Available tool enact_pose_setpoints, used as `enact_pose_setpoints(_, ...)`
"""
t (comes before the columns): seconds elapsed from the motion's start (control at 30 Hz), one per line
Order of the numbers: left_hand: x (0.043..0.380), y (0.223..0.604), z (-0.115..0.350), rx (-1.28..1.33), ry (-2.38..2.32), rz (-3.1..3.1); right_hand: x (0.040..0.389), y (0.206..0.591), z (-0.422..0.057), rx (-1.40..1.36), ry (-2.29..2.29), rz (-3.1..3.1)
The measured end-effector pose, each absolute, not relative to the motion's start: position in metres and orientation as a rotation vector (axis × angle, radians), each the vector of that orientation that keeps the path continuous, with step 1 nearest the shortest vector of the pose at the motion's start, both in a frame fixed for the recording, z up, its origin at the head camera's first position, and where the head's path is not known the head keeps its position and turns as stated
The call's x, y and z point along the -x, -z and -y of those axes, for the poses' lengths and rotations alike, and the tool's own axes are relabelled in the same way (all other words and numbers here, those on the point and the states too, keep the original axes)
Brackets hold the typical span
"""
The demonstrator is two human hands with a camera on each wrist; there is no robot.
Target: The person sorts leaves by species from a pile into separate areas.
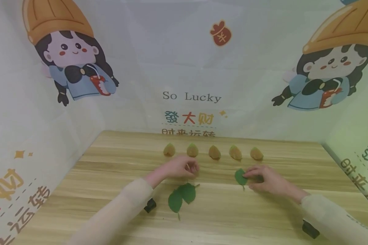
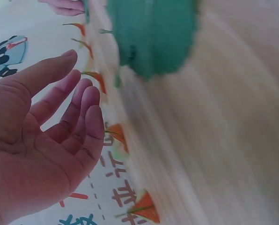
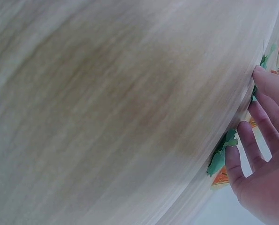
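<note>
**Your left hand (image 1: 182, 167) hovered with nothing in it while your right hand (image 1: 266, 178) touched a green leaf (image 1: 240, 177)**

At the far left, your pale sleeve (image 1: 110, 211) crossed the wooden surface (image 1: 116, 163), with a small black box (image 1: 150, 205) at its cuff. The first orange husk (image 1: 169, 150) stood at the left end of a row of five near the back. In front of your left hand lay a pair of leaves (image 1: 175, 200), touching each other, one stem toward you and the other toward the right. Your left fingers were loosely curved, thumb well apart, and had hold of nothing; the second husk (image 1: 192, 150) stood just behind them.

Next along came the third husk (image 1: 214, 152) and the fourth husk (image 1: 235, 152). In front of the fourth, the green leaf lay on the surface, stem toward you. Your right fingers were parted and gently bent, the index fingertip on the leaf's right edge, not curled round it. The fifth husk (image 1: 256, 153) stood behind that hand. In the right wrist view, another leaf (image 3: 218, 159) showed beside your little finger.
</note>
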State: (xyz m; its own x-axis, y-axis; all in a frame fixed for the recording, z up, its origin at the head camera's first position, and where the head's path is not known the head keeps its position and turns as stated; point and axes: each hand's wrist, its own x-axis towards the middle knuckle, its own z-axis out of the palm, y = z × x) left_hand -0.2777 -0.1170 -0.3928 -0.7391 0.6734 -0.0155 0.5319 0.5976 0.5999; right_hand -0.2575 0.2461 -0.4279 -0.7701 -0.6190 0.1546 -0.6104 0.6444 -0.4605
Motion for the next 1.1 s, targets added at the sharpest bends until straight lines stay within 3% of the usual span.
enact_pose_setpoints(0.53, 0.268, 0.406, 0.130, -1.061, -0.620, -2.587, 0.258, 0.426, -0.246, 1.070, 0.740, -2.851)
enact_pose_setpoints(1.1, 0.268, 0.404, 0.138, -0.945, -0.790, -2.520, 0.254, 0.421, -0.244, 1.029, 0.776, -2.809)
